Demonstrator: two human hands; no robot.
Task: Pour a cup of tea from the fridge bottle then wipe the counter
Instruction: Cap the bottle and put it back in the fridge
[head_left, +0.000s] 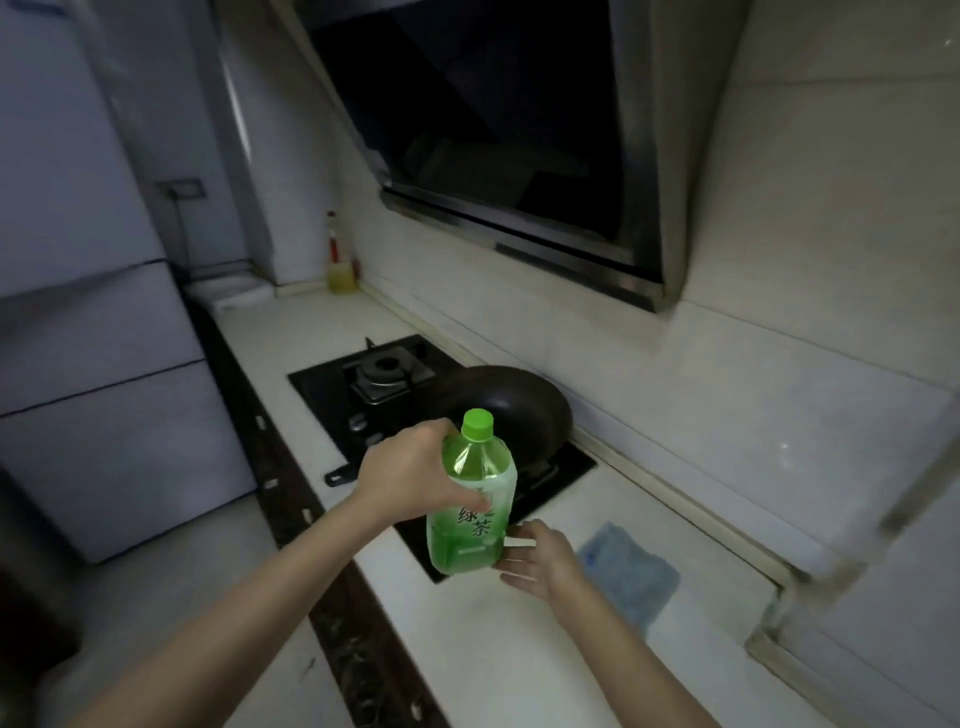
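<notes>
A green tea bottle (475, 499) with a green cap and a pale label is held upright above the front of the white counter (467, 665). My left hand (410, 470) grips its upper body from the left. Fingers spread, my right hand (540, 558) touches the bottle's lower right side near its base. A blue cloth (631, 574) lies flat on the counter just right of my right hand. No cup is in view.
A black gas hob (332, 384) is set into the counter behind the bottle, with a dark wok (519, 402) on its near burner. An extractor hood (493, 130) hangs above. A yellow-filled bottle (340, 260) stands in the far corner. The fridge (104, 364) is at left.
</notes>
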